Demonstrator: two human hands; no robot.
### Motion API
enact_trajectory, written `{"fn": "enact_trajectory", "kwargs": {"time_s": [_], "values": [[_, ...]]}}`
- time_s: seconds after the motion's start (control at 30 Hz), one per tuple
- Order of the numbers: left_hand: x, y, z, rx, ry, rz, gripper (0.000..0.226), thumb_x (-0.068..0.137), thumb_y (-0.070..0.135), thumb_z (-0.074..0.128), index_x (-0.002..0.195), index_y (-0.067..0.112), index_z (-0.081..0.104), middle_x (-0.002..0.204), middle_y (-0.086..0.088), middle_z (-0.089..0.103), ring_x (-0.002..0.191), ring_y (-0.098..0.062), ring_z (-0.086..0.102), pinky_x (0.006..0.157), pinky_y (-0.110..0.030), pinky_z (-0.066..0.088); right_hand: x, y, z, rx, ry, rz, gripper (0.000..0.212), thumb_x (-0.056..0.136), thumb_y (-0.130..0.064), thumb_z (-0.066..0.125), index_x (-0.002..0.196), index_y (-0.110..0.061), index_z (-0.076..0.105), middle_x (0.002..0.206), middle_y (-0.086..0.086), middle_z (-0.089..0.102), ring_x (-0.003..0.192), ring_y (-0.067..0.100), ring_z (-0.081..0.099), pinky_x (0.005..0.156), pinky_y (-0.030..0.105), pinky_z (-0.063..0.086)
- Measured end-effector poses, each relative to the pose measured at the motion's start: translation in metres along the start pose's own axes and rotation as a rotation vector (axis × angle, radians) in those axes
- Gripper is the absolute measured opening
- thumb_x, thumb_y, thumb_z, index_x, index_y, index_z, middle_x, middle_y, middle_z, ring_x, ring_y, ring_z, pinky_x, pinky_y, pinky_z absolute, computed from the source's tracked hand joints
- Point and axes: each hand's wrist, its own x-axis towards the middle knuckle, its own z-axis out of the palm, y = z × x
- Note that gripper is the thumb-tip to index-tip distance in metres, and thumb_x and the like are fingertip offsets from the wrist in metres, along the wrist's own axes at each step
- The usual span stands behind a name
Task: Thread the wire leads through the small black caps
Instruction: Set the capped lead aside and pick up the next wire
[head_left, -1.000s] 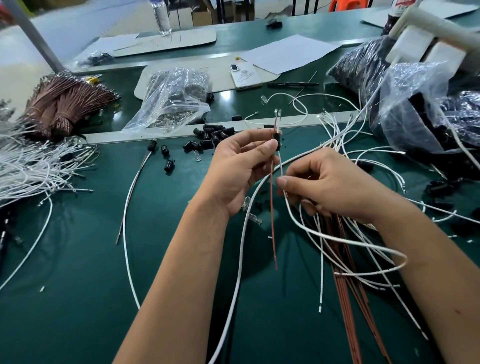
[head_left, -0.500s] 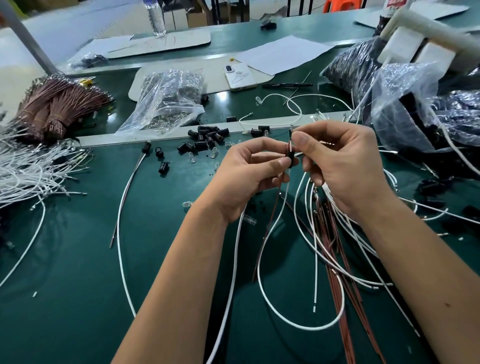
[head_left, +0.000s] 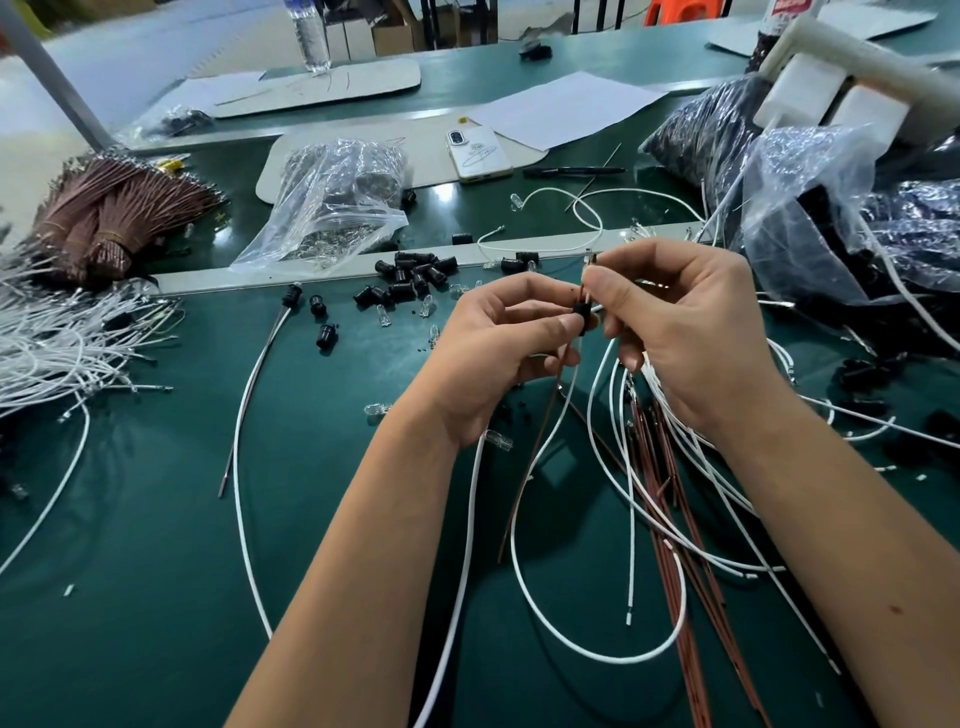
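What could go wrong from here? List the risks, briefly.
1. The black cap is pinched only at the fingertips of the left hand; it could slip off and drop among the loose caps.
2. The right hand holds the wire tips above the cap; pulling crookedly may bend them.
3. The hanging white wire loops over the brown wires and may snag.

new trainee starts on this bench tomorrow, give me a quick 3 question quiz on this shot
1. True or false: the left hand pinches a black cap.
2. Which wire colours hang below that cap? A) red and blue B) brown and white C) yellow only
3. Fill in: the loose black caps lie beside the clear ____.

Key: 1 true. 2 B: brown wire, white wire. 3 bag. The right hand grips the leads above the cap.
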Motion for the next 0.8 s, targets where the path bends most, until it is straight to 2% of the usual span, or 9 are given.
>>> {"fn": "enact_trajectory", "kwargs": {"time_s": [0.2,0.4,0.57,0.8], "values": [[0.0008,-0.0023,0.0027,0.023,0.036,0.043,0.015,0.078,0.009,0.079,0.088,0.018,0.071,0.08,-0.005,0.07,0.063,-0.016,0.062,0.064,-0.024,0.05,0.0007,0.0,0.0001,0.031,-0.022,0.021,0.005,0.092,-0.012,0.076,0.089,-0.015,0.074,0.067,0.0,0.066,0.053,0.014,0.056,0.04,0.023,0.042],[0.0016,-0.0023,0.0031,0.017,0.047,0.051,0.014,0.083,0.003,0.076,0.09,0.013,0.069,0.081,-0.008,0.069,0.062,-0.016,0.061,0.063,-0.023,0.048,0.0005,0.0002,0.0006,0.068,-0.022,0.038,0.008,0.093,-0.009,0.074,0.087,-0.014,0.072,0.07,0.004,0.064,0.056,0.015,0.056,0.039,0.022,0.041],[0.0015,-0.0027,0.0031,0.034,0.049,0.054,0.016,0.082,0.003,0.077,0.086,0.017,0.07,0.077,-0.004,0.069,0.062,-0.017,0.061,0.062,-0.024,0.05,-0.0003,0.0009,0.0014,0.079,-0.032,0.052,0.002,0.091,-0.013,0.076,0.091,-0.014,0.074,0.075,0.001,0.068,0.058,0.014,0.057,0.04,0.022,0.041],[0.0018,-0.0037,0.0026,0.063,0.052,0.048,0.017,0.081,0.004,0.079,0.089,0.016,0.069,0.079,-0.005,0.068,0.062,-0.018,0.062,0.066,-0.028,0.05,-0.0005,0.0017,0.0007,0.061,0.004,0.027,0.007,0.09,-0.016,0.079,0.096,-0.013,0.077,0.075,-0.001,0.069,0.054,0.012,0.054,0.039,0.021,0.035]]}}
